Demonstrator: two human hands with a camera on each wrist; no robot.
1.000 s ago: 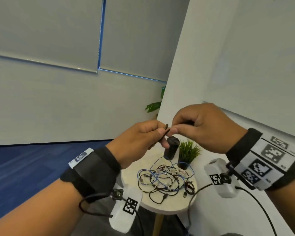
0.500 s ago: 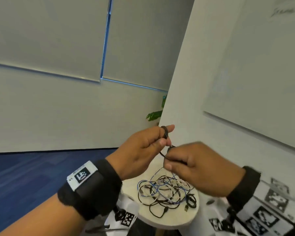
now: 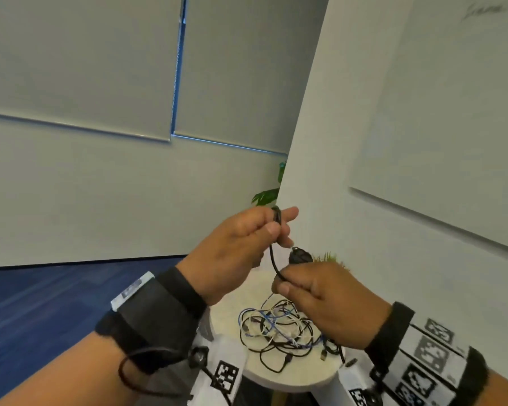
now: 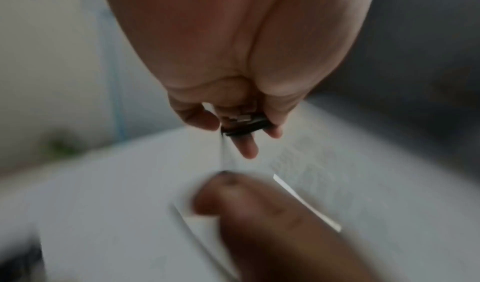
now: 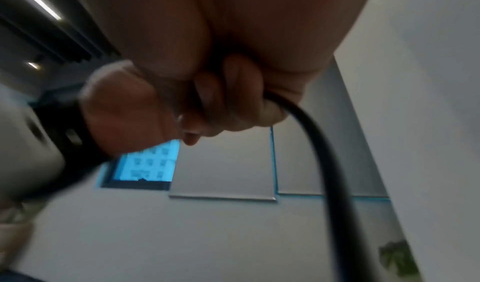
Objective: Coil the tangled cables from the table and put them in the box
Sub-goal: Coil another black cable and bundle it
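Above round table (image 3: 291,373), both hands pinch black cable (image 3: 273,259).

Black cable (image 3: 272,259) aloft; tangled cables (image 3: 279,329) on table (image 3: 291,376).

Black cable (image 3: 273,260) smooth, matt rubbery sheath; table (image 3: 291,373) top matt, pale, faintly speckled; wrist straps (image 3: 159,312) black cloth.

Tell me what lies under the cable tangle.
The cable tangle rests on a round white table. The right hand covers the tangle's right part; no box shows.
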